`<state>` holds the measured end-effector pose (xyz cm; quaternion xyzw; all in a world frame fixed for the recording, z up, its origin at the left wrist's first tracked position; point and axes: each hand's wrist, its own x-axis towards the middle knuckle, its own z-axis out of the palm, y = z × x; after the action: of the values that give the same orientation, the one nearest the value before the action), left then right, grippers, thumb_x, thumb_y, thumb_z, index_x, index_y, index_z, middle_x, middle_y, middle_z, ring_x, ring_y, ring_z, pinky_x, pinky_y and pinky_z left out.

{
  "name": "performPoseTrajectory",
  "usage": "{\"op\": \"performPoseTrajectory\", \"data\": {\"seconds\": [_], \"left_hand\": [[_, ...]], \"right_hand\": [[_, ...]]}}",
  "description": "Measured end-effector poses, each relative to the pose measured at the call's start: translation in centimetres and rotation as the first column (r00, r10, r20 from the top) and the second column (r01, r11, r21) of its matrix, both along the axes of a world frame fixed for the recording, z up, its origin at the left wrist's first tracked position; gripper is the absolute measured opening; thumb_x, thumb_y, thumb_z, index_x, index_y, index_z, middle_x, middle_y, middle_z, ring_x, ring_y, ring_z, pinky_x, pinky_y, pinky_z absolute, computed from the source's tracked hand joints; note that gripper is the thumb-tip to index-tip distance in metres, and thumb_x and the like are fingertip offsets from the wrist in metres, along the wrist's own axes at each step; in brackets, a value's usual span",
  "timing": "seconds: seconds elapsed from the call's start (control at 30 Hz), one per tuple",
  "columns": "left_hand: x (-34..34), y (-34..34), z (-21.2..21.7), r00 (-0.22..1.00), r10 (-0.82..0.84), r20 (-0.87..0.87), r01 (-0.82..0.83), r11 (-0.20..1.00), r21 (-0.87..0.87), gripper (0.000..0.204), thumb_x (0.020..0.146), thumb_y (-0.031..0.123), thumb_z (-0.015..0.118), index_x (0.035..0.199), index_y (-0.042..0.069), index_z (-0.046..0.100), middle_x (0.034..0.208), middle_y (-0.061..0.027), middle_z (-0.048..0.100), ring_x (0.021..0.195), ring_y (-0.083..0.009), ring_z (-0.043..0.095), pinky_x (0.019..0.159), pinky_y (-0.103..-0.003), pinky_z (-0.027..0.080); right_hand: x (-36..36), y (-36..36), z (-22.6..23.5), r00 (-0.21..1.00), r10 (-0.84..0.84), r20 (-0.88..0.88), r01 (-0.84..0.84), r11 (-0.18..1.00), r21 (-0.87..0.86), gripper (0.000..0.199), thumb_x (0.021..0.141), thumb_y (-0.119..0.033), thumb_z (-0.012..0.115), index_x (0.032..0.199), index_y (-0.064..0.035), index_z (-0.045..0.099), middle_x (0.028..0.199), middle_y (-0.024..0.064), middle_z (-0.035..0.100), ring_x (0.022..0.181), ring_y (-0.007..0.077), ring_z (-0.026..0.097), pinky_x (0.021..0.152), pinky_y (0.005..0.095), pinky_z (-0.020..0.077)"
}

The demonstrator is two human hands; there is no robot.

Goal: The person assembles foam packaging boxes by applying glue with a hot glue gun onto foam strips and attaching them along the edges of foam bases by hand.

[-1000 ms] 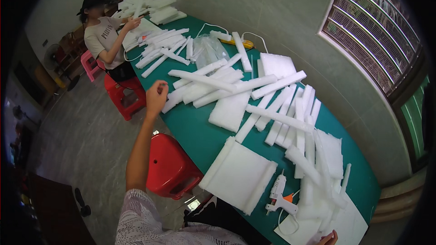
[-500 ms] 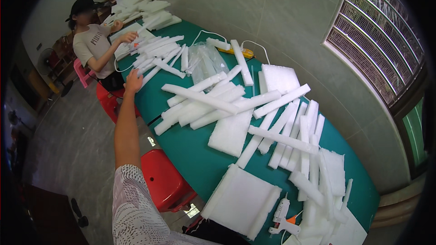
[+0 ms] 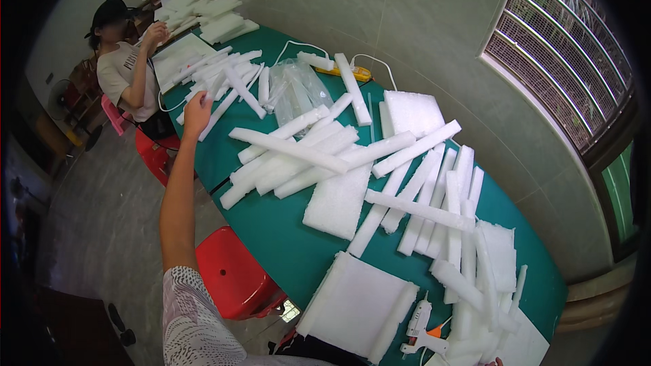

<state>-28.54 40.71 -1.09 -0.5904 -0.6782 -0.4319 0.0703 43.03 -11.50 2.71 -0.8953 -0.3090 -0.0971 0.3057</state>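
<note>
Apparently, a piece is being reached for in the pile of white foam strips (image 3: pixel 245 93) at the upper left of the frame, where the left hand (image 3: pixel 197 114) is stretched to the pile's left edge. Its fingers are curled inward; whether a strip is pinched between them cannot be told. Of the right hand (image 3: pixel 497 362), only a sliver is shown at the lower edge, right of centre, so its state cannot be told either. Since the strips are crossed over one another on the green surface (image 3: pixel 285 257), a top one is best chosen, gripped lightly near its middle and raised straight up, lest others be dragged along or soft edges be dented. Room should be left for the co-worker (image 3: pixel 125 71) just beyond. Any long end is best kept clear of the glue gun (image 3: pixel 418 318) at the lower right.
</note>
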Motion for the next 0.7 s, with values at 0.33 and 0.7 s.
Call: {"op": "performPoseTrajectory", "data": {"seconds": [0.33, 0.7], "left_hand": [[13.5, -8.4, 7.8, 0.752, -0.445, 0.486, 0.443, 0.887, 0.127, 0.026, 0.088, 0.012, 0.063, 0.109, 0.001, 0.052, 0.091, -0.004, 0.063, 0.08, -0.0087, 0.056, 0.066, -0.021, 0.042], [36.2, -34.5, 10.1, 0.166, -0.973, 0.163, 0.962, 0.123, -0.244, 0.038, 0.07, 0.004, 0.069, 0.107, 0.004, 0.061, 0.105, -0.0127, 0.06, 0.096, -0.0301, 0.058, 0.085, -0.037, 0.047]], "right_hand": [[1.7, 0.4, -0.3, 0.989, -0.014, 0.145, -0.014, 0.982, 0.188, 0.029, 0.092, -0.022, 0.057, 0.103, 0.0038, 0.063, 0.09, 0.0191, 0.065, 0.079, 0.0324, 0.063, 0.072, 0.0386, 0.0518], [-5.2, 5.8, 2.8, 0.202, 0.859, -0.47, -0.588, 0.49, 0.643, 0.066, 0.08, -0.034, 0.069, 0.13, 0.001, 0.044, 0.135, 0.0192, 0.044, 0.107, 0.0268, 0.056, 0.076, 0.0336, 0.0507]]}}
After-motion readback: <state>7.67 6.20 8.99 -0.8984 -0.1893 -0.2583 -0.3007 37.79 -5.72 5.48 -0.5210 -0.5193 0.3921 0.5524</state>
